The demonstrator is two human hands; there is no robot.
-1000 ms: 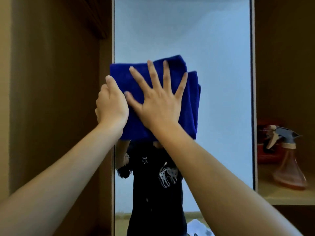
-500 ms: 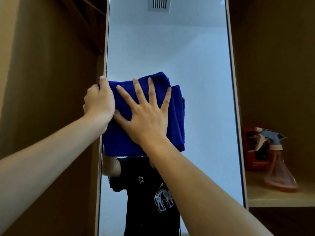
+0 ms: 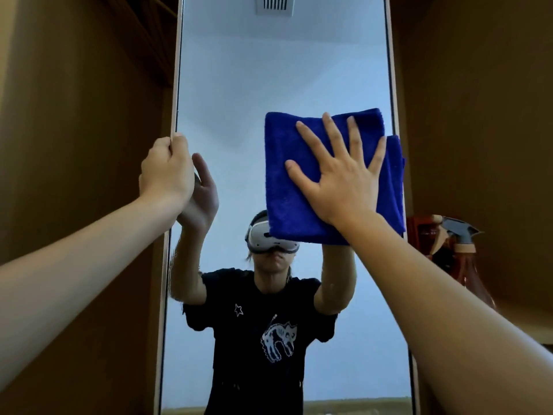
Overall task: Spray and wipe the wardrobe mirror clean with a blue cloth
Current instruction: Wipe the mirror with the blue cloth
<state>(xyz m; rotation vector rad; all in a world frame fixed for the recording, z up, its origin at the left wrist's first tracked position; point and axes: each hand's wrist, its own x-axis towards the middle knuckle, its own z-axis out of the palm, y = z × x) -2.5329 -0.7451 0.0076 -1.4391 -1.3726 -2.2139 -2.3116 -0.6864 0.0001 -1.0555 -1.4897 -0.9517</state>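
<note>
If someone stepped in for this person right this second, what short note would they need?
Left hand: gripping the left edge of the mirror, steadying it.
Right hand: flat, fingers spread, pressing the folded blue cloth on the glass at the right edge, upper half.
Spray bottle: on the shelf to the right, untouched.
Done: cannot tell how much glass is wiped; no streaks visible.
Left: probably wipe on down the lower half, then put the cloth away.

We see a deep blue cloth [image 3: 299,187] at two o'clock, brown wardrobe panels [image 3: 83,115] at nine and three, and a grey-headed, orange-tinted spray bottle [image 3: 457,250] at four.
</note>
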